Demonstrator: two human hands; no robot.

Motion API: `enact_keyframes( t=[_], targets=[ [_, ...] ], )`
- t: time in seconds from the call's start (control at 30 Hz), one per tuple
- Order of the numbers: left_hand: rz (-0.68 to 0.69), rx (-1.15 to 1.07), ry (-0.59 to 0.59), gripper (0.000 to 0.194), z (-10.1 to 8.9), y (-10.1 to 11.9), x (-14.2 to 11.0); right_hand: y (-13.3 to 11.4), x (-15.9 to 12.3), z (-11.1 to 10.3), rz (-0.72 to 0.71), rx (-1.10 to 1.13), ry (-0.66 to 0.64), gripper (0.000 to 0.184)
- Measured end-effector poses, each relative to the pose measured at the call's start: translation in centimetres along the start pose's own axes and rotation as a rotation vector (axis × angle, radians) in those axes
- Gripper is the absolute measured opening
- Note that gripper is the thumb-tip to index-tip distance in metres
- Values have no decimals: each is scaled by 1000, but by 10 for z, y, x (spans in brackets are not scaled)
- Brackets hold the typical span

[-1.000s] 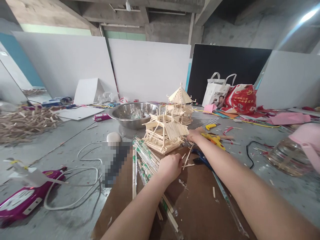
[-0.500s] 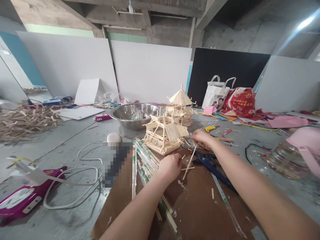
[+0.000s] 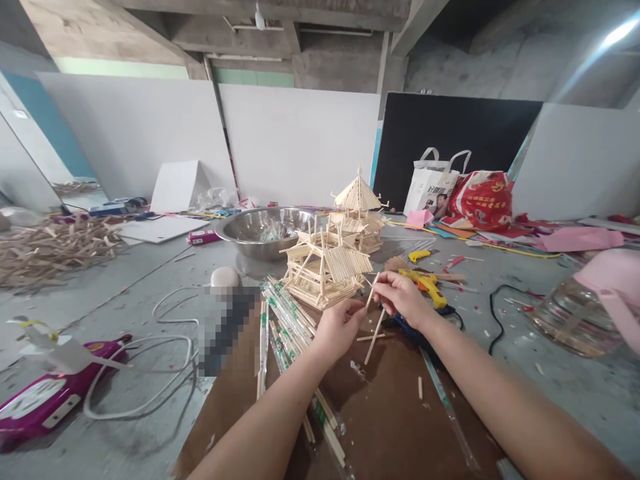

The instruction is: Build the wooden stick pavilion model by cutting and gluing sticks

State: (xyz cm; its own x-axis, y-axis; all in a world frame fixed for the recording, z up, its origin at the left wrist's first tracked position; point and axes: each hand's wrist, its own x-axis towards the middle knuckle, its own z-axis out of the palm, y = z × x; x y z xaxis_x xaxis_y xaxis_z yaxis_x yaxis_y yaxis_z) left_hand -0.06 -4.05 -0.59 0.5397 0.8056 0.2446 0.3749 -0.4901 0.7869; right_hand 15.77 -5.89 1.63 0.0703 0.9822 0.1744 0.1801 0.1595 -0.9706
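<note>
My right hand (image 3: 400, 299) pinches a thin wooden stick (image 3: 374, 329) that slants down toward the brown cardboard sheet (image 3: 390, 413). My left hand (image 3: 339, 329) is closed just left of it, fingertips close to the stick's upper end. Just beyond both hands stands a small stick-built pavilion model (image 3: 326, 267). A taller pavilion model (image 3: 359, 208) with a pointed roof stands behind it. A bundle of wrapped chopsticks (image 3: 285, 327) lies on the cardboard under my left forearm.
A steel bowl (image 3: 265, 230) sits behind the models. A yellow glue gun (image 3: 423, 280), blue pliers (image 3: 425, 323) and a black cable (image 3: 495, 313) lie right. A clear jug (image 3: 575, 313) is far right, a magenta device (image 3: 45, 400) with white cord left, stick pile (image 3: 50, 243), bags (image 3: 460, 193) behind.
My right hand pulled back from beside the pavilion toward my left hand, bringing a thin stick. My left hand rose slightly to meet it. The glue gun is uncovered again.
</note>
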Motion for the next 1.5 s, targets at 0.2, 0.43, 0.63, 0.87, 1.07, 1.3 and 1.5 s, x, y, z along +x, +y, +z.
enact_keyframes(
  t=[0.2,0.43,0.63,0.87,1.07,1.3,1.5],
  targets=[
    [-50,-144,29,25,-1,2,1,3,-8,5,-11,80,-40,10],
    [-169,-479,190,32,-9,6,5,4,-12,1,117,-47,-183,18],
    [-188,-690,270,30,-10,5,6,-2,-14,20,228,-2,-321,27],
    [-222,-778,183,30,-13,2,8,-2,0,39,156,183,-254,29],
    [-290,-843,284,30,-20,0,11,-8,2,53,187,405,-309,18],
    [-287,-871,265,31,-21,-5,12,-5,12,59,253,386,-238,19],
    [-304,-835,283,31,-20,-13,13,0,18,61,254,350,-183,19]
  ],
)
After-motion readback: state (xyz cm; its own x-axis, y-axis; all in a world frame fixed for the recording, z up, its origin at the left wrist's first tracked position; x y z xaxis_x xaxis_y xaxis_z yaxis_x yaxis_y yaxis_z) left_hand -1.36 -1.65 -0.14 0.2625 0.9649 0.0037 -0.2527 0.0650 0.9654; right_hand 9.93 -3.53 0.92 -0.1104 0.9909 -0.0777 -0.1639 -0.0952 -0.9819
